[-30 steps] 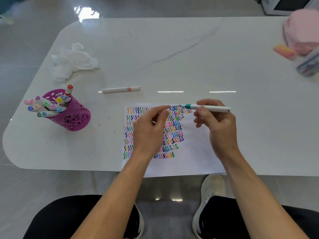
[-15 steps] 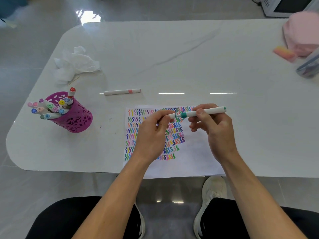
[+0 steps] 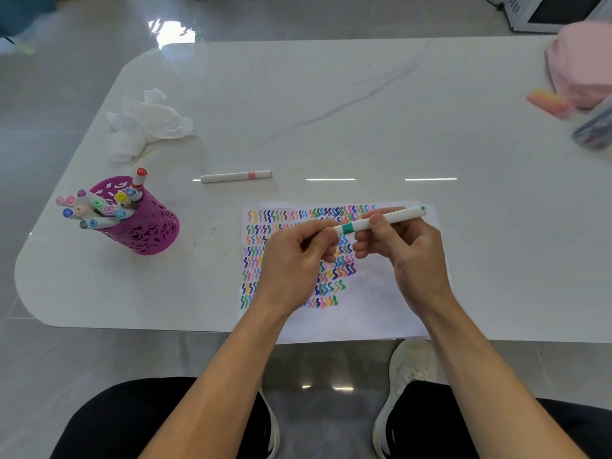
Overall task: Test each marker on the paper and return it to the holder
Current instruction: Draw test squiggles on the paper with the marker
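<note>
Right hand (image 3: 410, 256) is gripping the marker (image 3: 397, 216) mid-barrel, fingers clamped, left hand (image 3: 291, 260) pinching its cap end over the paper (image 3: 364, 313) — it's looking light, stiff, slick plastic — barrel being the safest hold.

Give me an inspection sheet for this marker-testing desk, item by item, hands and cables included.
Surface: white marbled table, glossy.
Job's things: paper partly filled with coloured squiggles; magenta holder holding many markers; green-banded marker held over the paper; pink-banded marker lying loose on the table.
Clutter: crumpled tissue, thin stick, pink-orange block, pink fabric item, translucent pouch.
Hands: left hand pinches the green-banded marker's left end; right hand grips its barrel.
Cables: nothing seen on the table.
Surroundings: grey tiled floor; white appliance beyond the far edge.
</note>
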The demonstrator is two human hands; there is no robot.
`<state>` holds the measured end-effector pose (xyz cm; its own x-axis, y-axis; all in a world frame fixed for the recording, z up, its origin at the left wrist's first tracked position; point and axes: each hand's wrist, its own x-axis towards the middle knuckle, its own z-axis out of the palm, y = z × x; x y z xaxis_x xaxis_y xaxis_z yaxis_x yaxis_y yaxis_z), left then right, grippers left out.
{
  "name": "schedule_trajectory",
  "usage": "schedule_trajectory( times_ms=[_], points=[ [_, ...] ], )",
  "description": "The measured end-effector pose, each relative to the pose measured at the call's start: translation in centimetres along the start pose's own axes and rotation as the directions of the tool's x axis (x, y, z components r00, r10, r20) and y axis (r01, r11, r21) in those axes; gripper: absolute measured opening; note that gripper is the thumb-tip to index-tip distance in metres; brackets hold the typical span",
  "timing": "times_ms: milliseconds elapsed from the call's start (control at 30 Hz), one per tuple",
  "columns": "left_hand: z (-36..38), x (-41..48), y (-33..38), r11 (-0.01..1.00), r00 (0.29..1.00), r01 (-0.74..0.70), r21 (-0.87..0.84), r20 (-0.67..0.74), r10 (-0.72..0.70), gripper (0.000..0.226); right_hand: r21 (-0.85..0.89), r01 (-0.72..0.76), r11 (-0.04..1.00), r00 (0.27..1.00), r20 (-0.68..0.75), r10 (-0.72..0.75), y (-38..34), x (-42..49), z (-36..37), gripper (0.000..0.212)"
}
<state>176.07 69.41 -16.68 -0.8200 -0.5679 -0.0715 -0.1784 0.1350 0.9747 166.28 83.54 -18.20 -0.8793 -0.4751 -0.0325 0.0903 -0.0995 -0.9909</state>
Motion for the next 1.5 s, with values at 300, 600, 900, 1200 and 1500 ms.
schedule_trajectory(
  times_ms=[300,600,900,1200,1500],
  points=[
    [0.1,-0.3,0.1,1.000,0.999,-0.009,0.010,-0.053,0.009,0.021,0.032,-0.040,0.999,0.999,0.012,0.040,0.5,-0.3,0.4,0.020],
    [-0.5,-0.3,0.8,1.000,0.999,-0.021,0.023,-0.036,0.022,0.013,0.085,-0.090,0.992,0.993,0.083,0.083,0.4,-0.4,0.7,0.028],
    [-4.2,0.2,1.8,0.972,0.944,-0.163,0.170,-0.261,0.204,0.009,-0.244,-0.027,0.969,1.000,-0.002,0.027,1.5,0.1,0.5,0.031],
    [-9.9,-0.1,2.9,0.895,0.769,-0.262,0.361,-0.482,0.419,0.013,-0.449,0.025,0.893,0.998,-0.041,-0.048,2.9,-0.1,-0.1,0.032],
    [-14.5,-0.9,3.9,0.783,0.460,-0.270,0.561,-0.639,0.616,0.030,-0.469,0.054,0.882,0.996,-0.036,-0.080,3.6,0.2,0.0,0.013]
  ],
)
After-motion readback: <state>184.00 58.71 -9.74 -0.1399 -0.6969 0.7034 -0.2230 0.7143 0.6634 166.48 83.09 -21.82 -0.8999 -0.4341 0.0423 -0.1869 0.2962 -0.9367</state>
